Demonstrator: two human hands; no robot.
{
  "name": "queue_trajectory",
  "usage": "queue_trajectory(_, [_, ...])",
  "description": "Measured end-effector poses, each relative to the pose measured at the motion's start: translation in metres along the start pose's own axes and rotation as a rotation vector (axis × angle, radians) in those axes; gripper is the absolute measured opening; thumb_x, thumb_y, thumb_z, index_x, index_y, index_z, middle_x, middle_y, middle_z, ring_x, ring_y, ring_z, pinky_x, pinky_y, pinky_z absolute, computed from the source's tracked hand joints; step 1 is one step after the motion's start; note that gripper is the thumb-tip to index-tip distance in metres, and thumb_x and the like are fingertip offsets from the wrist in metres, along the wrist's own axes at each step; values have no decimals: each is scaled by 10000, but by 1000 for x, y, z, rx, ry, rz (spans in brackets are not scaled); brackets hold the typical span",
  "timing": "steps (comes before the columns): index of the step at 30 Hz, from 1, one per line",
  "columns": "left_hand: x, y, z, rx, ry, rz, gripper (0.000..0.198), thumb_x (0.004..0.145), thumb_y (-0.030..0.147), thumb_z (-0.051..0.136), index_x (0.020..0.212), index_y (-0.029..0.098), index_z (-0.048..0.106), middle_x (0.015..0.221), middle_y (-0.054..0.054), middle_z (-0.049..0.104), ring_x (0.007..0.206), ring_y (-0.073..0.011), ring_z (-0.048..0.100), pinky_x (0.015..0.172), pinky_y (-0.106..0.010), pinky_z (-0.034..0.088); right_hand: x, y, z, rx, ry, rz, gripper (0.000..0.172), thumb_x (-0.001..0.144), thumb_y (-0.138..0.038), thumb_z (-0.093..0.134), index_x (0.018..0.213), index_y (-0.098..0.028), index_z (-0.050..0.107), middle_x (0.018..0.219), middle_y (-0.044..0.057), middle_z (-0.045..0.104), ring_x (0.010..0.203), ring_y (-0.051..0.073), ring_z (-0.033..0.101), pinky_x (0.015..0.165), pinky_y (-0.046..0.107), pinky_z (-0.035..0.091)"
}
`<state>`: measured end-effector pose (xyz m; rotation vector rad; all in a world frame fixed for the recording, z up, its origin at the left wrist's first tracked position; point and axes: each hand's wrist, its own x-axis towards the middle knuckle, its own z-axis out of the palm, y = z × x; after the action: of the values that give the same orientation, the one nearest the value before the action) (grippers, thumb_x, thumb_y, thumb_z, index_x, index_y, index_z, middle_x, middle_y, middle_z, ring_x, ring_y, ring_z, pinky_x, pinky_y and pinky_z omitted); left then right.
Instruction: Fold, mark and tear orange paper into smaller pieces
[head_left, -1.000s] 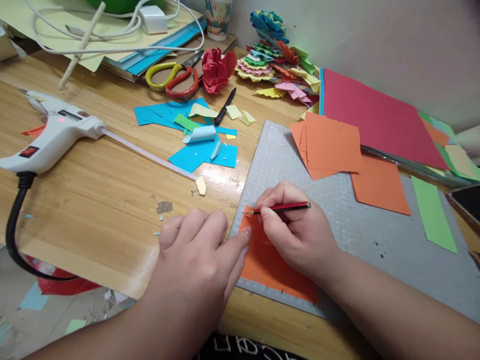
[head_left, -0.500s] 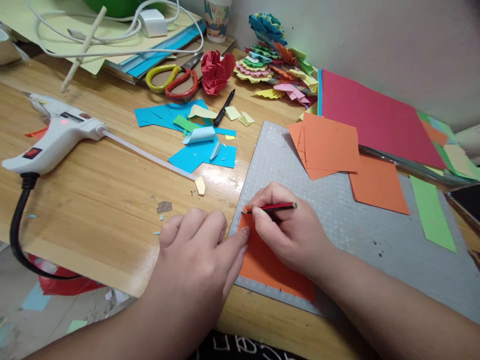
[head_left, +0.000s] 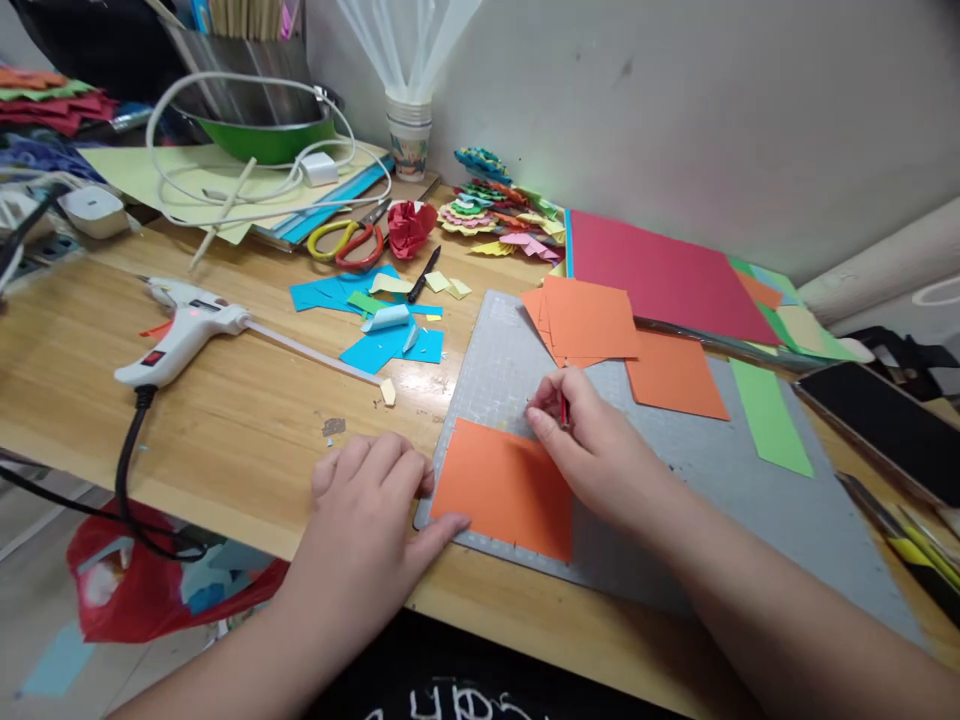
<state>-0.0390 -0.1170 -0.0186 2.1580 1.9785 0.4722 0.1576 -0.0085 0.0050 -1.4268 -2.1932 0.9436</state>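
Observation:
An orange paper square (head_left: 502, 490) lies at the lower left of the grey cutting mat (head_left: 487, 375), with small dark marks along its edges. My left hand (head_left: 375, 515) rests at the mat's left edge, its thumb on the paper's lower left corner and its other fingers curled on the table beside it. Nothing is gripped in it. In my right hand (head_left: 592, 435) is a red and black pencil (head_left: 565, 410), held near the paper's upper right corner. Farther back on the mat are more orange sheets (head_left: 592, 318).
At the left lies a white glue gun (head_left: 187, 325) with its black cable. Blue scraps (head_left: 375, 345), scissors (head_left: 360, 247) and a crumpled red flower (head_left: 411, 228) are behind. A dark phone (head_left: 885, 420) and a green strip (head_left: 771, 415) are at the right.
My right hand has lifted the pencil off the paper's upper left corner and moved right. My left thumb has slid down to the lower left corner. The view now takes in more of the table.

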Motion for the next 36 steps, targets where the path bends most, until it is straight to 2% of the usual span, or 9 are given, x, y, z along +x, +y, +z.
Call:
queue_trajectory(5, [2, 5, -1, 44, -3, -18, 260, 760, 432, 661, 796, 204, 543, 850, -12, 542, 857, -236, 454, 769, -380, 292, 0, 4, -2, 103, -150, 58, 147, 814, -261, 529, 852, -222, 393, 759, -11, 519, 654, 144, 480, 596, 298, 380])
queue_trajectory(9, [1, 8, -4, 13, 5, -36, 248, 770, 407, 645, 889, 204, 566, 926, -30, 573, 912, -260, 480, 805, -420, 321, -1, 10, -3, 299, -282, -29, 155, 764, -183, 537, 806, -221, 393, 705, -50, 453, 628, 115, 421, 584, 262, 347])
queue_trajectory(14, [17, 20, -14, -358, 31, -96, 435, 834, 381, 570, 1221, 200, 490, 1037, -59, 605, 985, -234, 527, 879, -441, 361, -14, 14, -24, 512, -162, -63, 183, 766, -207, 568, 792, -221, 387, 733, -52, 468, 651, 106, 436, 620, 256, 360])
queue_trajectory(17, [45, 38, -21, -706, -89, -117, 356, 842, 403, 530, 1115, 179, 574, 927, -47, 634, 880, -198, 571, 769, -344, 430, -21, 22, -44, 585, -67, -55, 236, 773, -265, 606, 801, -225, 375, 764, -50, 492, 667, 106, 466, 639, 258, 382])
queue_trajectory(20, [81, 58, -25, -869, -216, -102, 243, 786, 404, 585, 799, 166, 635, 769, -19, 635, 722, -162, 570, 658, -278, 419, -25, 40, -66, 434, 98, -86, 182, 882, -380, 479, 852, -229, 382, 788, -27, 520, 684, 122, 499, 629, 257, 396])
queue_trajectory(23, [112, 72, -24, -893, -184, -79, 228, 763, 392, 609, 773, 165, 621, 766, -9, 634, 716, -149, 569, 654, -260, 411, -28, 67, -85, 82, 358, -58, 226, 956, -397, 282, 910, -221, 415, 821, 16, 556, 701, 153, 503, 649, 288, 395])
queue_trajectory(25, [125, 77, -22, -917, -160, -78, 235, 757, 400, 611, 784, 167, 620, 791, -12, 642, 739, -151, 577, 666, -256, 417, -28, 87, -92, -72, 440, -6, 197, 937, -354, 333, 920, -210, 466, 828, 40, 553, 741, 186, 486, 685, 320, 370])
queue_trajectory(31, [132, 70, -11, -1008, -123, -149, 273, 730, 440, 626, 824, 184, 613, 789, -10, 661, 673, -143, 589, 595, -242, 427, -21, 120, -77, -272, 382, 88, 264, 754, -64, 430, 908, -180, 611, 834, 95, 570, 823, 245, 493, 749, 362, 320])
queue_trajectory(36, [129, 62, -6, -1023, -119, -174, 269, 710, 435, 653, 787, 186, 587, 688, 3, 645, 609, -138, 586, 565, -250, 443, -24, 111, -71, -248, 404, 100, 324, 819, -116, 414, 1053, -204, 619, 948, 109, 583, 948, 265, 518, 820, 386, 348])
